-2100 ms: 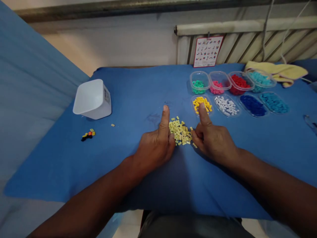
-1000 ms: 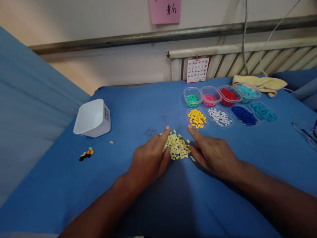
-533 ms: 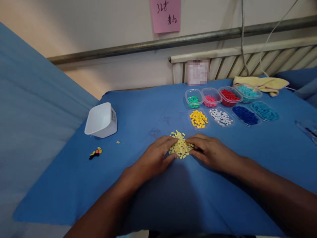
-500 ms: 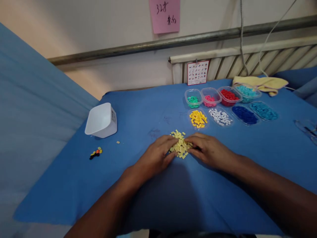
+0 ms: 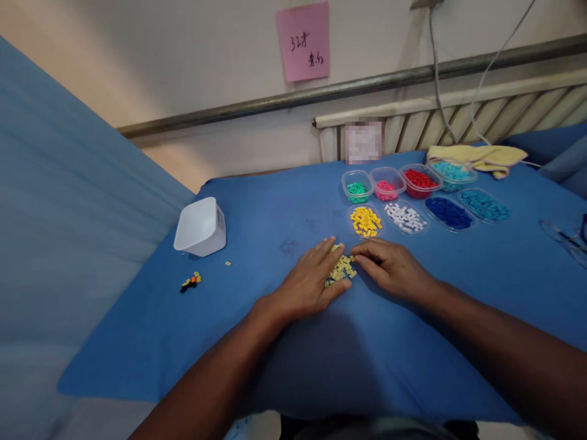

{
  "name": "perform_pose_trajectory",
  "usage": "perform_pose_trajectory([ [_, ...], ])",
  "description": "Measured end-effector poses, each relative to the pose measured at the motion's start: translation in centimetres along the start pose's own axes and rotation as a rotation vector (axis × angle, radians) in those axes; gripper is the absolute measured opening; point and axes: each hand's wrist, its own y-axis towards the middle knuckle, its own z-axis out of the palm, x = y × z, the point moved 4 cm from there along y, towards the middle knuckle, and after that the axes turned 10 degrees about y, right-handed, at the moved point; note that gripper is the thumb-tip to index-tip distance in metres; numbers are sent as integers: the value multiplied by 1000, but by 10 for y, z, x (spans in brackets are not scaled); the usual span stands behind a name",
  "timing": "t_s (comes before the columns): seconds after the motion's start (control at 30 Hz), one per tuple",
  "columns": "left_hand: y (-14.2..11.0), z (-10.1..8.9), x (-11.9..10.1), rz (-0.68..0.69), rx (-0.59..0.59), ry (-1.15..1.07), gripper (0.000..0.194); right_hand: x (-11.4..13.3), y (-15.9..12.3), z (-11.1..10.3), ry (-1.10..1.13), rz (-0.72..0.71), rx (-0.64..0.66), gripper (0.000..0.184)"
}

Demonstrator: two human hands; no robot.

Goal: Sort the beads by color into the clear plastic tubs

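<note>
plainly enough, both hands are at one small pile of pale yellow pieces [image 5: 342,269] on the blue cloth [image 5: 261,211]. the left hand [image 5: 314,281] lies palm down over the pile's left side, its fingers spread a little and the thumb held apart along the near edge, so part of the heap is hidden underneath. the rest of the pile shows between the two hands, just right of the left fingers. at its right edge is the right hand [image 5: 394,269], fingers curled in and the thumb close to the forefinger; i cannot tell whether a piece is pinched between them.

well off to the left of the left hand, one loose pale piece [image 5: 228,263] lies alone, with a little cluster of black, orange and yellow bits [image 5: 191,282] farther out and a white tub [image 5: 208,247] behind it. just beyond the right hand are yellow pieces [image 5: 365,220], then white pieces [image 5: 405,217], dark blue pieces [image 5: 448,212] and teal pieces [image 5: 483,205] running off rightward. behind those stand containers of green pieces [image 5: 356,191], pink pieces [image 5: 386,190], red pieces [image 5: 419,181] and turquoise pieces [image 5: 452,170].
</note>
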Motion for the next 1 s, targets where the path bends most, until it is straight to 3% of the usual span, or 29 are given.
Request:
perform_pose_trajectory([
  [0.1,-1,0,-17,107,21,46,90,1,0,1,25,12,-15,22],
  [0.37,14,1,-29,146,57,224,87,-3,0,-12,59,36,-203,22],
  [0.53,35,4,-8,113,-18,216,55,-5,3,-14,63,19,-197,21],
  [0.67,47,3,20,47,-106,101,59,-10,3,-12,58,37,-194,20],
  [0.77,56,1,27,-52,-107,72,66,-13,3,-12,73,58,-204,20],
  [0.9,63,0,12,-154,-70,49,71,-23,2,-14,148,133,-260,24],
  [1.0,62,3,-10,-61,-104,61,69,-32,2,-16,216,204,-324,26],
])
